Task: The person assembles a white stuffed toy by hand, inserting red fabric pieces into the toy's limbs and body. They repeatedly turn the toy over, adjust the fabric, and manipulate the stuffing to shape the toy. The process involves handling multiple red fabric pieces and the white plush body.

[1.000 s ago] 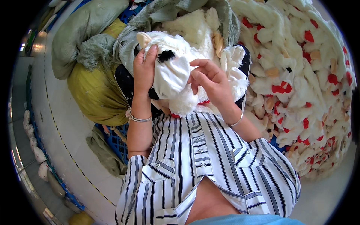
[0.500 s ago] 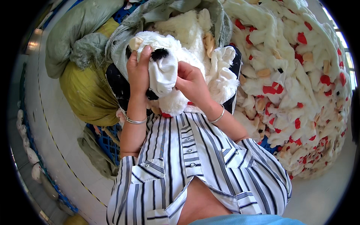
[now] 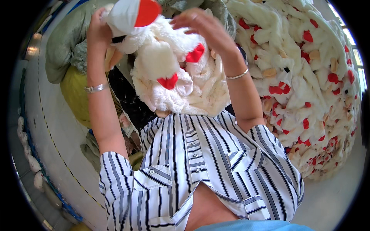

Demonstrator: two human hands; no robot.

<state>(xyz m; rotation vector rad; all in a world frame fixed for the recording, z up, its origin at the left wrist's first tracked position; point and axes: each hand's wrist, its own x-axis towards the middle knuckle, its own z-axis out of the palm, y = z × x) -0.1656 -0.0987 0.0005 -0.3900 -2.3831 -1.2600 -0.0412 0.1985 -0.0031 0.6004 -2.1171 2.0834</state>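
A white furry unstuffed plush-toy skin (image 3: 158, 61) with red patches hangs in front of my chest and spreads down to my lap. Up at the left, my left hand (image 3: 99, 30) grips its raised end, where a smooth white part, a red piece and a bit of black show. My right hand (image 3: 204, 29) is raised at the upper right of the skin, off the fabric, its fingers apart and slightly blurred. No object shows in it.
A big heap of white plush skins (image 3: 300, 88) with red and tan pieces rises on the right. On the left lie a grey-green sack (image 3: 65, 50) and an olive-yellow sack (image 3: 73, 96). A black seat or frame edge (image 3: 125, 90) shows beside the skin.
Both hands have moved up and apart. My right hand has let go of the toy's white part. My left hand has lifted that end up and left, and more of the skin with red patches shows.
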